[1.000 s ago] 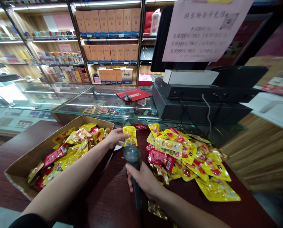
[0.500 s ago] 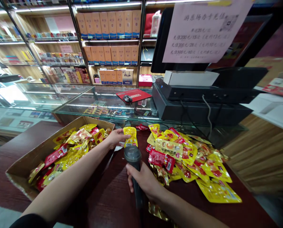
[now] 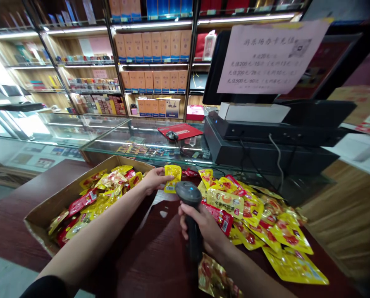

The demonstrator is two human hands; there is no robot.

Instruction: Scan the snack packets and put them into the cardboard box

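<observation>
My left hand pinches a small yellow snack packet by its left side, holding it up over the dark red counter. Wrapped round the handle of a black barcode scanner is my right hand, with the scanner's head close beside the packet's lower right corner. A cardboard box of yellow, red and gold packets stands at the left, partly behind my left forearm. To the right of the scanner lies a loose heap of similar packets, part of it hidden by my right hand and forearm.
Behind the counter is a glass display case bearing a red mouse pad and a mouse. A black monitor with a paper sign rises at the right above a dark cash drawer. Lit shelves hold boxes.
My right hand has shifted the scanner a little right and tilted its head. The left hand still holds the yellow packet. The whole view has tipped slightly upward.
</observation>
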